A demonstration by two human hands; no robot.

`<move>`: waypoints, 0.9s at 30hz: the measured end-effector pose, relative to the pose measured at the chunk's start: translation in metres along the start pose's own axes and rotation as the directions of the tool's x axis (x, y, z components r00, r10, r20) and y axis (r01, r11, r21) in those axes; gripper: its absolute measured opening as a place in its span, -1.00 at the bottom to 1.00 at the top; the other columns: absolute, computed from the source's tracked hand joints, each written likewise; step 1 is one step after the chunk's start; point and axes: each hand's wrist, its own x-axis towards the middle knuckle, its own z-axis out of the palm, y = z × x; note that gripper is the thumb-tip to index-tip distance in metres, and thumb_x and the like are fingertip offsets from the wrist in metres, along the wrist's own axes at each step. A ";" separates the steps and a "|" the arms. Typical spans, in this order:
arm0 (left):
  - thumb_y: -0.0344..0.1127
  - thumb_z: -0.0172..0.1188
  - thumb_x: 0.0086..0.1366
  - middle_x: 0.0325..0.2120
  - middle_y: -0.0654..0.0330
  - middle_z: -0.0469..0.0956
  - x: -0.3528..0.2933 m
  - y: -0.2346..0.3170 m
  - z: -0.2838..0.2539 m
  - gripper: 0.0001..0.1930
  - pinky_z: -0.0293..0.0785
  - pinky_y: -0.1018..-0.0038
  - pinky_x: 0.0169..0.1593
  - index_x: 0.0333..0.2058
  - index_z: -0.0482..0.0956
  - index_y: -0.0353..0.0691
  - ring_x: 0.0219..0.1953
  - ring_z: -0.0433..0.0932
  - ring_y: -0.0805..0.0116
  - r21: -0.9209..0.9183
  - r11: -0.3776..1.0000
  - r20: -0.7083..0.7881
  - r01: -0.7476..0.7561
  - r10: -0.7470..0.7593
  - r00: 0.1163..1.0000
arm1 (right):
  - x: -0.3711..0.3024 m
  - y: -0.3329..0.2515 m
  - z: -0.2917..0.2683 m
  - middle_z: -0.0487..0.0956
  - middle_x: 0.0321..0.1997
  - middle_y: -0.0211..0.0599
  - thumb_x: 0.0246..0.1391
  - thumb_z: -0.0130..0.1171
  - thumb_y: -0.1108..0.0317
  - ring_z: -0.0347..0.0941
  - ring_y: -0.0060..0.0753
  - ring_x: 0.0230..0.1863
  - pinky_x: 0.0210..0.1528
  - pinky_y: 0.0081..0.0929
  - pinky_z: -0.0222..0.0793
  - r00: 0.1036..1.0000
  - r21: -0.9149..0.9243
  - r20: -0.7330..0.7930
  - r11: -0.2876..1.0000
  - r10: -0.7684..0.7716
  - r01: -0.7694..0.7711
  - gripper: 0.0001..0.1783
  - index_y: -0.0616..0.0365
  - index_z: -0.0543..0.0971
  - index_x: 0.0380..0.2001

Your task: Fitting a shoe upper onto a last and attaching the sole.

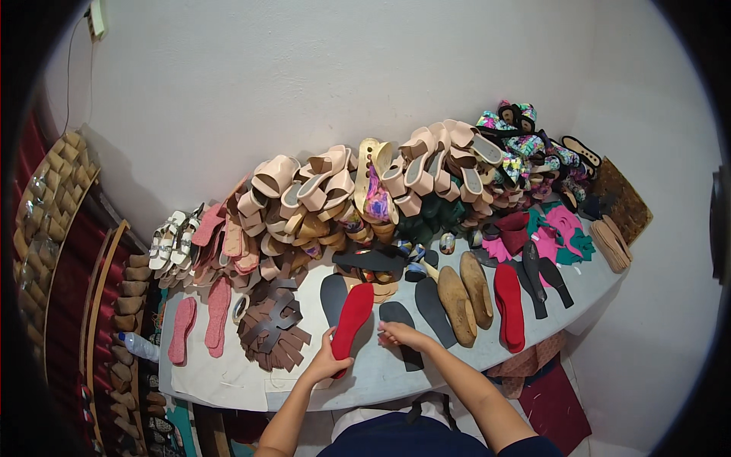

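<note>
My left hand point(327, 359) is closed round the heel end of a red insole point(355, 318), raised at a tilt above the table. Close by on the right, my right hand point(401, 333) has its fingers drawn together over a dark shoe sole point(395, 314) lying on the table. Whether a small thing sits between those fingertips cannot be made out. Behind the red insole lies another dark sole point(332, 295), partly covered by it. Brown cut straps point(268, 335) are heaped to the left. A pair of wooden shoe lasts point(457, 308) lies to the right.
More red insoles point(509, 305) and pink insoles point(218, 316) lie on the table point(228, 388). Beige sandals point(327, 179) are piled along the wall, with patterned sandals point(525, 148) at the back right. A roll of tape point(241, 308) is near the straps. Shelves of lasts point(129, 305) stand left.
</note>
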 end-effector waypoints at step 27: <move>0.00 0.01 0.14 -0.30 0.18 0.38 0.170 0.100 0.207 -0.50 0.38 0.40 -0.20 -0.14 0.28 -0.34 -0.37 0.39 0.39 -0.837 0.027 0.544 0.547 0.167 0.823 | -0.069 -0.079 -0.218 0.39 -0.21 -0.14 0.01 -0.02 0.15 0.25 -0.21 -0.09 -0.06 -0.38 0.13 0.478 -0.830 -0.389 0.524 -0.788 0.190 -0.66 0.08 0.42 -0.17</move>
